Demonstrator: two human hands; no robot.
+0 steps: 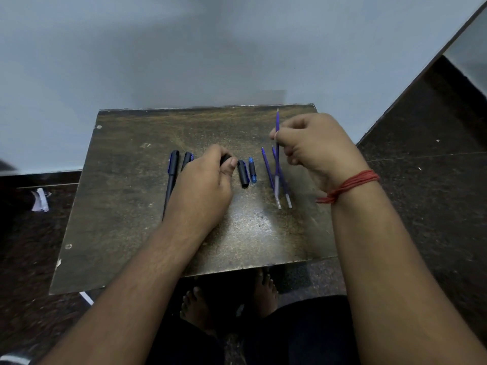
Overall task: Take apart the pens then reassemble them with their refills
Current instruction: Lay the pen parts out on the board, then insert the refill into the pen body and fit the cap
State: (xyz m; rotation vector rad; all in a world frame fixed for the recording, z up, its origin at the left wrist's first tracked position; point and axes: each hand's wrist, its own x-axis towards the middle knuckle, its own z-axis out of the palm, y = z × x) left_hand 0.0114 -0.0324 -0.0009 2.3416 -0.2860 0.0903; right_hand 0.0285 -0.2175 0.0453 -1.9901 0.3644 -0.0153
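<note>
- The desk [126, 206] is a worn, dark brown board, set against a pale wall with dark speckled floor on both sides.
- The left hand [204, 185] rests on the desk near its middle, fingers curled down around a black pen part [226, 158]; only the part's far tip shows past the thumb, so which piece it is cannot be told.
- To the left of that hand lies a whole pen [171, 177], black with a blue clip, pointing away from the person.
- Between the pen and the left hand a second barrel [186, 160] shows, its lower length hidden under the hand.
- Just right of the left thumb lies a black cap [243, 173], and beside it a shorter blue piece [252, 170]; the two are close but apart.
- The right hand [313, 151] is raised over the right side of the desk, pinching one refill [277, 122] between thumb and fingertips; the refill stands nearly upright with its tip away from the person.
- Below and to the left of that hand, loose refills [279, 180] lie on the desk in a crossed bunch, purple with clear near ends.
- A red thread [350, 184] is wound around the right wrist.
- Bare feet [195, 301] show under the desk's near edge.
</note>
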